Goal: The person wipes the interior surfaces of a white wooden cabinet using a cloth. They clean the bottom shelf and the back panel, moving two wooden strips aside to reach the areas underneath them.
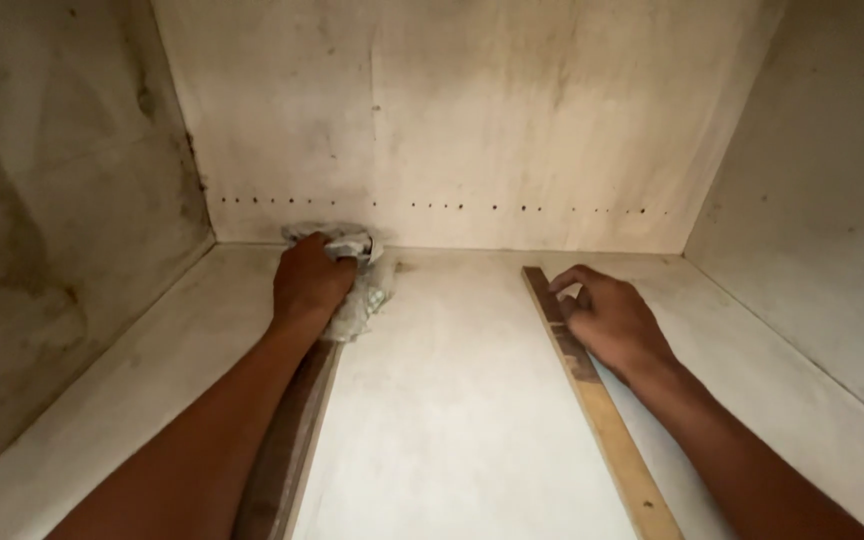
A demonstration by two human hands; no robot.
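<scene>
I look into a pale plywood cabinet. My left hand (310,283) is shut on a crumpled whitish rag (357,270), pressed to the cabinet floor close to the back wall. Under that arm a dark wooden strip (287,450) runs towards me. My right hand (607,320) rests fingers-down on a second, lighter wooden strip (602,410) that lies along the floor from the back wall towards the front. The fingers of this hand are bent and spread, holding nothing.
The back wall (472,120) shows a row of small dark holes (452,207) and stains. Stained side walls (42,250) (832,230) close in at left and right. The cabinet floor (452,400) between the two strips is bare.
</scene>
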